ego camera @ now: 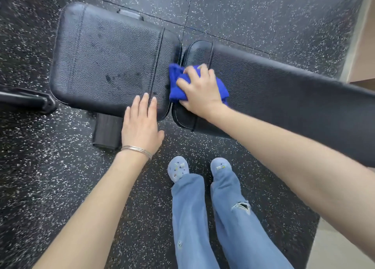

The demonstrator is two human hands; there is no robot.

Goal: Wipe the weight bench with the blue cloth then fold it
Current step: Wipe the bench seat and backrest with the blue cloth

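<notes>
The black padded weight bench has a seat pad point(109, 62) on the left and a long back pad point(284, 98) running off to the right, with a narrow gap between them. A bunched blue cloth point(176, 84) lies across that gap, at the left end of the back pad. My right hand point(199, 90) presses down on the cloth, fingers spread and curled over it. My left hand point(141, 124) rests flat on the near right corner of the seat pad, fingers together and holding nothing, with thin bangles at the wrist.
Dark speckled rubber flooring point(263, 15) surrounds the bench. A black bench foot point(106, 132) sticks out below the seat pad, and a black frame bar point(26, 99) lies at the left. My legs in jeans and light blue clogs point(178, 170) stand just in front. A tan wall base point(363, 45) is at the right.
</notes>
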